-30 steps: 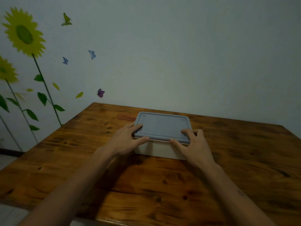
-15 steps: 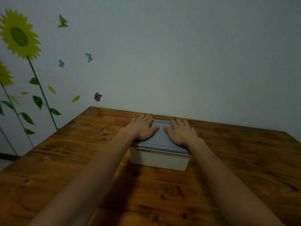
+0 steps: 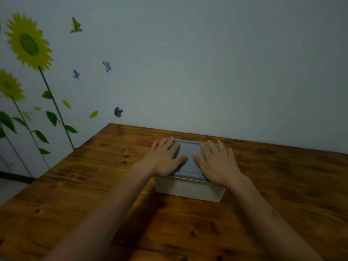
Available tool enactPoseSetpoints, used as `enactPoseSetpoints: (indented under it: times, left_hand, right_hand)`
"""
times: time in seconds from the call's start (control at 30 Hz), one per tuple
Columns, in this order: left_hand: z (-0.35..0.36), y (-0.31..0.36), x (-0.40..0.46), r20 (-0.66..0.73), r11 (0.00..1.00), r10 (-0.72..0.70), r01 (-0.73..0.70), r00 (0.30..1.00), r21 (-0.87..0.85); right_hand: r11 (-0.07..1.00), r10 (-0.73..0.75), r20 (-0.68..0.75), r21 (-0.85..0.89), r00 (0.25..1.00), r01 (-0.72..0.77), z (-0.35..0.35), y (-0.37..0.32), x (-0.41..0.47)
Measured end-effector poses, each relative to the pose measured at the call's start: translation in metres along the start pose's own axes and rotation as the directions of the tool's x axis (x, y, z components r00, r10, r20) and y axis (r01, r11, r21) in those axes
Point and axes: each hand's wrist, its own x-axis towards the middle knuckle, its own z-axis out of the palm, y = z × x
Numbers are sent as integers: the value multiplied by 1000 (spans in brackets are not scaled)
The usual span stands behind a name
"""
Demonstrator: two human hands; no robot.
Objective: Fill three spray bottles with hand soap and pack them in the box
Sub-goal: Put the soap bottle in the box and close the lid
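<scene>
A white box (image 3: 190, 191) with a grey lid (image 3: 189, 157) stands on the wooden table (image 3: 94, 185), near the far edge by the wall. My left hand (image 3: 165, 159) lies flat on the left half of the lid, fingers spread. My right hand (image 3: 216, 162) lies flat on the right half, fingers spread too. Both palms press down on the lid and hold nothing. No spray bottles or soap are in view; the closed lid hides the box's inside.
A pale wall (image 3: 207, 72) rises right behind the table, with sunflower (image 3: 28, 42) and butterfly stickers on the left. The table's left edge drops off to the floor (image 3: 9, 187).
My hands left the front edge of the lid and moved onto its top, now lying flat. The lid sits level on the box. The box stands a little farther from me.
</scene>
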Motion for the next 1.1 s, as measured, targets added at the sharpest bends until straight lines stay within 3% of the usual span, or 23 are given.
enactPoseSetpoints:
  times: [0.07,0.37,0.5,0.6,0.77,0.83,0.9,0.97,1.03,1.1]
  left_hand:
    - [3,4,-8,28,998,38,-40,999,45]
    - [4,7,-10,58,996,43,-48,997,82]
    - [-2,-8,-11,-24,977,-4,-1,1000,-212]
    - [-1,-20,-14,54,884,-79,95,995,-458]
    - [-1,-21,-15,82,828,-89,119,993,-547]
    - [0,-18,-19,27,721,-89,83,996,-688]
    - [2,-11,-28,15,450,-178,95,984,-888]
    - [7,-8,-34,33,235,-270,99,962,-967]
    - [15,-8,-38,64,111,-274,97,960,-989]
    - [18,-9,-40,79,80,-258,102,963,-992]
  right_hand:
    - [996,-69,24,-51,997,70,7,-8,-11]
    - [996,-75,82,-40,994,79,10,-10,-13]
    - [994,-39,-13,104,999,41,4,16,3]
    - [964,-14,51,264,999,0,11,39,8]
    - [914,-16,55,406,998,-7,13,37,2]
    - [839,9,6,544,1000,-10,8,36,-3]
    - [671,101,-31,740,994,-45,10,39,-11]
    - [481,198,-12,873,980,-86,16,43,-16]
    - [307,228,82,939,970,-151,26,47,-22]
    - [218,209,128,960,969,-174,29,47,-27]
